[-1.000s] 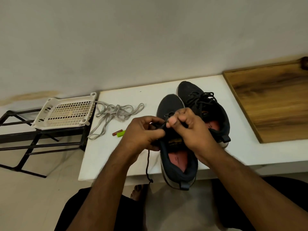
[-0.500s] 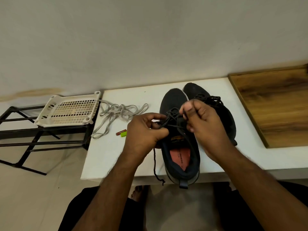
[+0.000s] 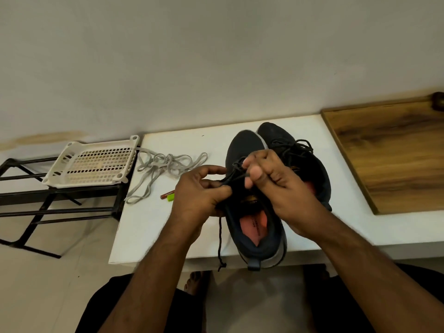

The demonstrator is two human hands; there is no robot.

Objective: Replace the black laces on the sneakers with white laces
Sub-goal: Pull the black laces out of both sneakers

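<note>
Head view: two black sneakers sit side by side on the white tabletop (image 3: 240, 127), toes toward the wall edge. Near sneaker (image 3: 249, 150) has its heel at the front edge, slightly overhanging; orange insole visible inside. Far sneaker (image 3: 312, 169) lies touching it on the right, black lace (image 3: 299, 146) threaded and bunched over its tongue.

Left hand (image 3: 200, 191) is at the left side of the near sneaker's throat, fingers curled, pinching a black lace strand against the eyelet area. The free end (image 3: 219, 239) of that strand hangs from below the hand, over the front edge of the tabletop, ending in a knot.

Right hand (image 3: 276, 181) is over the throat from the right, thumb and forefinger pinching a loop of the same lace just above the tongue; the other fingers are curled. Which eyelet the loop comes from cannot be told, since the hands hide it.

White laces (image 3: 165, 164) lie in a loose tangle near the left edge of the tabletop, well apart from the sneakers, one strand trailing toward the front. Between laces and left hand: a small red-and-green tube (image 3: 168, 195).

Left of the tabletop: white perforated tray (image 3: 93, 164) on a black metal rack (image 3: 26, 207). Right: wooden board (image 3: 389, 152) abutting the tabletop.
</note>
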